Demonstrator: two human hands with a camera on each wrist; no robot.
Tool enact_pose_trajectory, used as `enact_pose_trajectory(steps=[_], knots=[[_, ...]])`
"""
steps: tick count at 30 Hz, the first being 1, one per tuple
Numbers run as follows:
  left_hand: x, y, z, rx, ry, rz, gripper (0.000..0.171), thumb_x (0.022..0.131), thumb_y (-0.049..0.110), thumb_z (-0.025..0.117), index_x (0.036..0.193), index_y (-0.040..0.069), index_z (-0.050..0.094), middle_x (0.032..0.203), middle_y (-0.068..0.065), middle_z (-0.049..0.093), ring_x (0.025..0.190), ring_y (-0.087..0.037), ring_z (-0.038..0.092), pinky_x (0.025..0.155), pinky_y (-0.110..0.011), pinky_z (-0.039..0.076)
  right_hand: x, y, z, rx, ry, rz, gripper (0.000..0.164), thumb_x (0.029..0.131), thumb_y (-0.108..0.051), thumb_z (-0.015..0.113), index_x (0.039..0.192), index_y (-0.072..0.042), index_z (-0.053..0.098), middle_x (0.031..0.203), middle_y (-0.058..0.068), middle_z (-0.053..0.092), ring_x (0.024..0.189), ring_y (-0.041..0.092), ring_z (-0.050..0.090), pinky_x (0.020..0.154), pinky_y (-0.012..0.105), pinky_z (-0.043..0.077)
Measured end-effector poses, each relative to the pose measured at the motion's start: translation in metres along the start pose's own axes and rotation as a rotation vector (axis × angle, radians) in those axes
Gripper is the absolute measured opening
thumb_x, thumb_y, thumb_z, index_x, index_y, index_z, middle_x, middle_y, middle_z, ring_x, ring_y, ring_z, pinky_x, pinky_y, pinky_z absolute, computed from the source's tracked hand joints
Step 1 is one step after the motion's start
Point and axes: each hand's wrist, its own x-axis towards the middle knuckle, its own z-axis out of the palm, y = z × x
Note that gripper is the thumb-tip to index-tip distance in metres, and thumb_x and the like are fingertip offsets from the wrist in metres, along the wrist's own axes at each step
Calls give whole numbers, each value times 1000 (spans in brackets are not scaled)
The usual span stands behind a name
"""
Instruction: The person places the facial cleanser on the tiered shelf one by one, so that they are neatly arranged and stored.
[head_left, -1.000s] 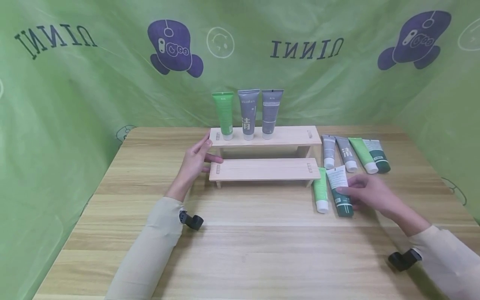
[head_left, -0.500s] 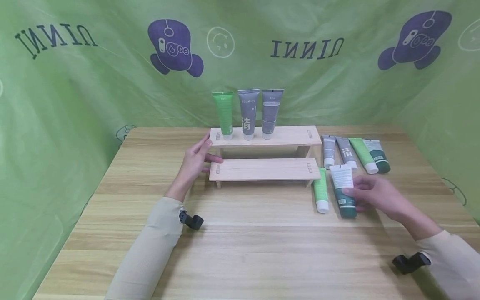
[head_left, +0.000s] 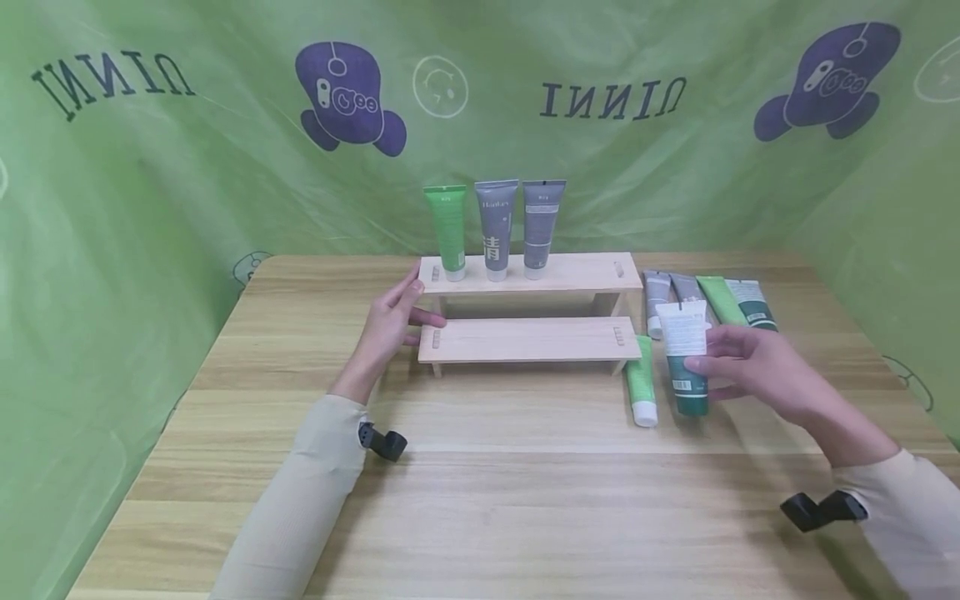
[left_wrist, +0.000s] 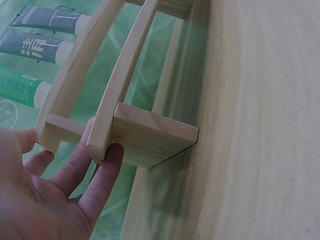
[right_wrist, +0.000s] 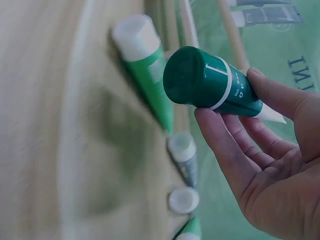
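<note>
My right hand [head_left: 765, 375] holds a white and dark green squeeze tube [head_left: 686, 375], cap down, between thumb and fingers. In the right wrist view its dark green cap [right_wrist: 184, 76] faces the camera, raised over the table. My left hand [head_left: 390, 321] grips the left end of a two-step wooden display rack [head_left: 525, 340]. The left wrist view shows its fingers [left_wrist: 102, 182] around the end of the lower plank. On the upper step a green tube [head_left: 448, 233] and two grey-blue tubes, one lettered [head_left: 496, 229] and one plainer [head_left: 542, 229], stand on their caps.
A light green tube [head_left: 642, 383] lies by the rack's right front corner. Behind the held tube lie two grey tubes, partly covered, a green tube [head_left: 722, 300] and a white and dark green tube [head_left: 753, 305]. A green printed cloth [head_left: 480, 150] encloses the wooden table [head_left: 480, 517].
My right hand has lifted the white and dark green tube off the table, tilted it upright and shifted it slightly right and away from me. My left hand and the rack have stayed put.
</note>
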Motion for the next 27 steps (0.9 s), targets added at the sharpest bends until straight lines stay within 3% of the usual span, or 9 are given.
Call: enact_pose_trajectory(steps=[7, 15, 22, 27], knots=[[0, 0, 0, -15, -5, -17, 51, 105, 54, 42, 154, 45, 31, 95, -15, 75, 96, -27, 72, 83, -49, 58, 8, -26, 1, -1, 29, -63, 67, 94, -24, 74, 140, 10, 38, 129, 30, 52, 91, 9, 68, 78, 38, 62], [0, 0, 1, -7, -8, -20, 52, 104, 55, 42, 154, 46, 31, 95, -14, 75, 97, -26, 71, 83, -49, 58, 18, -55, 5, 27, 28, -161, 54, 94, -21, 74, 133, 6, 49, 118, 17, 64, 95, 13, 70, 80, 39, 61], [-2, 2, 0, -4, -3, -25, 52, 105, 54, 42, 155, 45, 30, 94, -14, 75, 97, -26, 71, 84, -50, 58, 29, -82, 9, 34, 59, -167, 57, 92, -28, 76, 135, 0, 51, 123, 16, 66, 96, 15, 71, 82, 35, 61], [-2, 2, 0, 8, 4, -30, 50, 104, 56, 41, 153, 48, 32, 93, -13, 76, 98, -26, 71, 86, -49, 57, 38, -101, 15, 102, 88, -197, 51, 92, -24, 77, 131, -2, 53, 117, 9, 69, 98, 15, 71, 84, 35, 60]])
